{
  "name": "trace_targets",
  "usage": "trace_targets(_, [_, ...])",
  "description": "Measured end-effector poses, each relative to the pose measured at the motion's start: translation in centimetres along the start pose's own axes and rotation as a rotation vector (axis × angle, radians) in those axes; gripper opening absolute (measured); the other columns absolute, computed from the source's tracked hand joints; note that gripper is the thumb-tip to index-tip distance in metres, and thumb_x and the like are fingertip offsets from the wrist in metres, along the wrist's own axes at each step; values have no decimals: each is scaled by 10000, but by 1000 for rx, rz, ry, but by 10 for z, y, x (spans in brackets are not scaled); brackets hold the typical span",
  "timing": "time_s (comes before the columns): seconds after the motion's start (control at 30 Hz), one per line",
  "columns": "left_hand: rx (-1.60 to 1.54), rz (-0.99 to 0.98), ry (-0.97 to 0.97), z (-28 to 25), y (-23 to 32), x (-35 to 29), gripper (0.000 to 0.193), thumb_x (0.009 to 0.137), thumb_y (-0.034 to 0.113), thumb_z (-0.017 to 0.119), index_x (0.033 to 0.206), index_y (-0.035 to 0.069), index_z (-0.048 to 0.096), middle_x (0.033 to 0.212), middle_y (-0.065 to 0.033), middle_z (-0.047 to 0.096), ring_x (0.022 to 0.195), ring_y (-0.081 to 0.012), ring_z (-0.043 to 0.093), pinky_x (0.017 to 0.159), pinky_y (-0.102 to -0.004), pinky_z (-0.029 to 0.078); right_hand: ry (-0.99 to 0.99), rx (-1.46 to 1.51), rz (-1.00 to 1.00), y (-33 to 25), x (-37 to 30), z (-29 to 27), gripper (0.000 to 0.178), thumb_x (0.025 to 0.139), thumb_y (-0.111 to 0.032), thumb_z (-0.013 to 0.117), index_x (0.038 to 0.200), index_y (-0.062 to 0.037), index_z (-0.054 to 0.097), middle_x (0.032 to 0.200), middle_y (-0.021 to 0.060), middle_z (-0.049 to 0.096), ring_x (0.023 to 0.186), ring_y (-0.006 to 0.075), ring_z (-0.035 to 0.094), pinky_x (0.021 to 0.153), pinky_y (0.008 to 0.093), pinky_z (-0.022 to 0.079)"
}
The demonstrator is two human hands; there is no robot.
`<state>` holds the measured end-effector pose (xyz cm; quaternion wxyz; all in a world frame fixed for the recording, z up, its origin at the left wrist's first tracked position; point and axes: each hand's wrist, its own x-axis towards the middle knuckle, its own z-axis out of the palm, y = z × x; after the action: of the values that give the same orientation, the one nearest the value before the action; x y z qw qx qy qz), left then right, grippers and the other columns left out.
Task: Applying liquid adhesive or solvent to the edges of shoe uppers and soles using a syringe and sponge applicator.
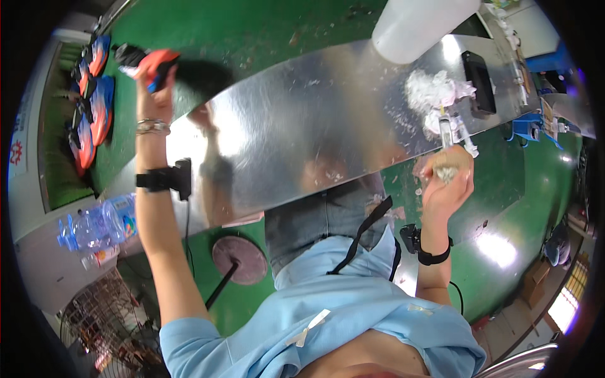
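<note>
My left hand is raised past the far left end of the metal table, closed on an orange shoe with black and blue parts; motion blurs it. My right hand is curled at the table's near edge, with a crumpled whitish wad in its fingers. Just beyond that hand lies a clear syringe-like tube; whether the fingers touch it I cannot tell. Fluffy white wads are heaped behind the tube, beside a black rectangular object.
Orange and blue shoes line a green-lined rack at the left. Clear plastic bottles lie near the table's left end. A white bucket stands at the far edge of the shiny metal table. A round stool seat is below.
</note>
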<state>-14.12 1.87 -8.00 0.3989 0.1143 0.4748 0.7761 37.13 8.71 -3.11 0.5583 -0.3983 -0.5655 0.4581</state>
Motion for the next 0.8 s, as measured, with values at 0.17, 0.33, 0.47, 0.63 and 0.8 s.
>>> trace_targets(0.17, [52, 303, 172, -111, 78, 83, 435, 836, 243, 523, 1153, -38, 424, 1119, -163, 520, 1057, -249, 509, 878, -334, 475, 102, 16, 128, 20, 29, -9, 351, 900, -327, 378, 828, 0, 485, 588, 69, 519, 489, 108, 458, 475, 206, 352])
trace_targets(0.33, [140, 355, 771, -120, 116, 55, 408, 857, 234, 475, 1178, -11, 416, 1128, -141, 524, 1048, -243, 521, 932, -342, 420, 68, -6, 169, 29, 23, -10, 347, 898, -329, 394, 810, -8, 493, 582, 66, 538, 485, 94, 468, 459, 204, 356])
trace_targets(0.47, [526, 232, -88, -55, 88, -14, 406, 851, 179, 464, 1212, 6, 395, 1085, -132, 554, 964, -212, 566, 870, -285, 434, 83, -31, 140, 30, 15, -11, 359, 898, -343, 390, 827, -7, 494, 575, 61, 537, 482, 93, 472, 453, 202, 355])
trace_targets(0.63, [1549, 224, -629, 34, 15, -162, 401, 721, 35, 628, 1110, 37, 530, 1013, -127, 602, 967, -230, 568, 836, -306, 434, 88, -3, 101, 29, 20, -12, 352, 896, -345, 396, 837, -14, 498, 569, 53, 531, 475, 89, 462, 451, 202, 345])
trace_targets(0.8, [1599, 380, -435, 69, -32, -263, 532, 650, 68, 678, 1153, 85, 508, 1266, -149, 416, 1146, -322, 425, 895, -376, 396, 76, -14, 143, 23, 11, -13, 332, 902, -329, 389, 817, -25, 490, 553, 37, 509, 474, 78, 436, 451, 199, 321])
